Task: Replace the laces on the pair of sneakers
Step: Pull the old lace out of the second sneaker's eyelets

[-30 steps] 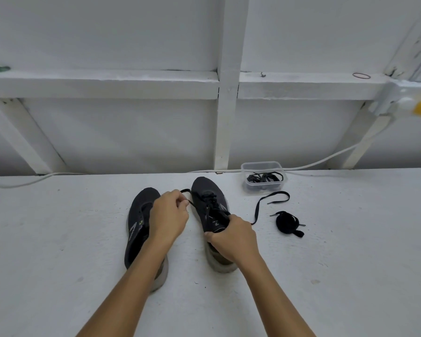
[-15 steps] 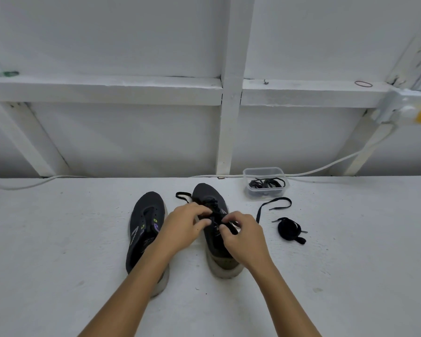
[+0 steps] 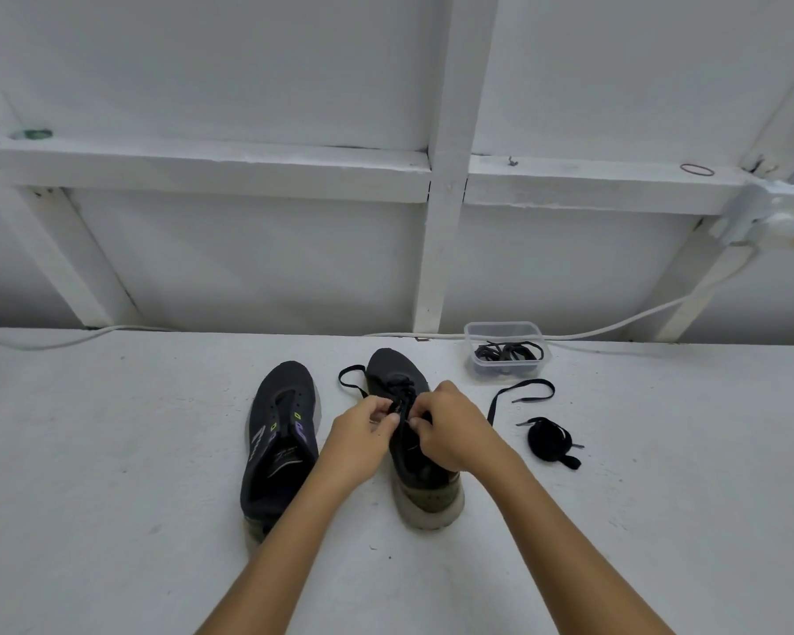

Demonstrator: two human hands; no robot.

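Note:
Two black sneakers stand side by side on the white table [image 3: 111, 474], toes pointing away. The left sneaker [image 3: 281, 440] has bare eyelets and no lace. A black lace [image 3: 519, 390] runs through the right sneaker [image 3: 397, 373], its ends trailing out to both sides. Over that shoe's eyelets, my left hand [image 3: 363, 440] and my right hand [image 3: 454, 428] meet. Each pinches the lace with curled fingers. The mid part of the right sneaker is hidden under my hands.
A coiled black lace [image 3: 550, 441] lies to the right of the shoes. Behind it, a clear plastic tub [image 3: 505, 352] holds more black laces near the wall. A white cable [image 3: 638, 316] runs along the table's back edge.
My left hand came down from the lace end at the toe to the eyelets. My right hand moved up from the heel side to meet it. The view tilted slightly.

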